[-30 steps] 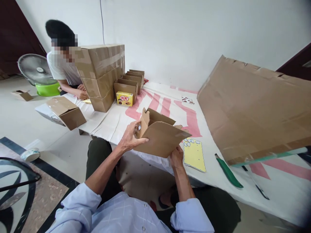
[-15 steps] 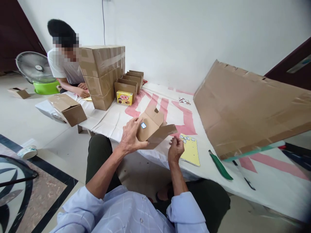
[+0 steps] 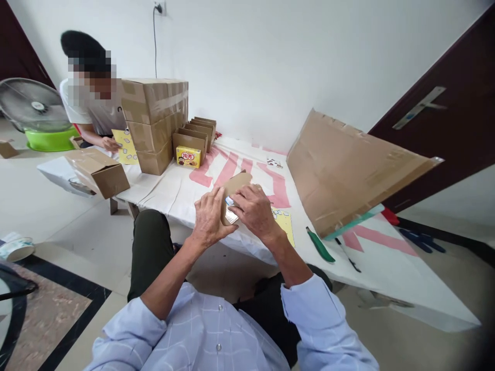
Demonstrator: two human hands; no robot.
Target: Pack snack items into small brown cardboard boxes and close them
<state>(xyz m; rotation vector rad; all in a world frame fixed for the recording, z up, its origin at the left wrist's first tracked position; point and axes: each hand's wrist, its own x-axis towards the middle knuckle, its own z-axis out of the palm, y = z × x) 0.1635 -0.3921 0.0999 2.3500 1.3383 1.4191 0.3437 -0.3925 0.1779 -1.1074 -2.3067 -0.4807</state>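
Cardboard box point(image 3: 236, 181), inside hidden, left grip point(image 3: 208, 217) clasping it, right grip point(image 3: 256, 212) curled, hold unclear

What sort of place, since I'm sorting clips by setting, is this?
Probably a household room used as a workshop: stacked cartons, a cloth-covered table and a fan suggest it.

Stacked boxes point(image 3: 157, 123) left of carton point(image 3: 237, 184), panel point(image 3: 344, 175) right
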